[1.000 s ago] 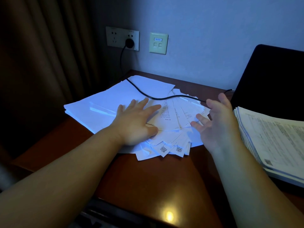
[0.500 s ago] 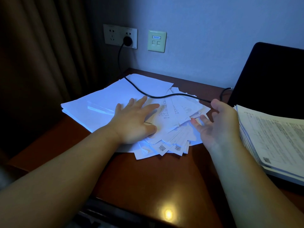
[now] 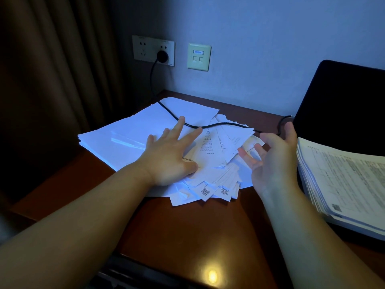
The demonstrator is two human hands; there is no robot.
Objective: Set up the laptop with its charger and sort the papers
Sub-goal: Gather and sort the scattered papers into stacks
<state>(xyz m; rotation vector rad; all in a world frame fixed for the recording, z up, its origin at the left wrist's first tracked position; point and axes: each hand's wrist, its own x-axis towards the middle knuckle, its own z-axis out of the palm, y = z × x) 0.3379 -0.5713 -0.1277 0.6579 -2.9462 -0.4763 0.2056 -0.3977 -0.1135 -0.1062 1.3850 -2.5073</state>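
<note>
A loose heap of white papers point(image 3: 129, 134) lies on the dark wooden desk point(image 3: 187, 230), with smaller printed slips point(image 3: 210, 147) fanned out on its right part. My left hand point(image 3: 170, 155) lies flat on the slips, fingers spread. My right hand point(image 3: 275, 161) hovers at the heap's right edge, palm turned left, fingers relaxed and holding nothing. A black charger cable point(image 3: 220, 124) runs from a plug in the wall socket point(image 3: 162, 56) across the papers toward the open black laptop point(image 3: 343, 105) at the right. A thick stack of printed sheets point(image 3: 341, 182) rests in front of the laptop.
A brown curtain point(image 3: 52, 69) hangs at the left. A second wall plate point(image 3: 199, 57) sits beside the socket. The desk's near edge shows a light reflection point(image 3: 212, 275).
My right hand has shifted slightly right and lifted, opening its palm more. My left hand has stayed flat on the slips.
</note>
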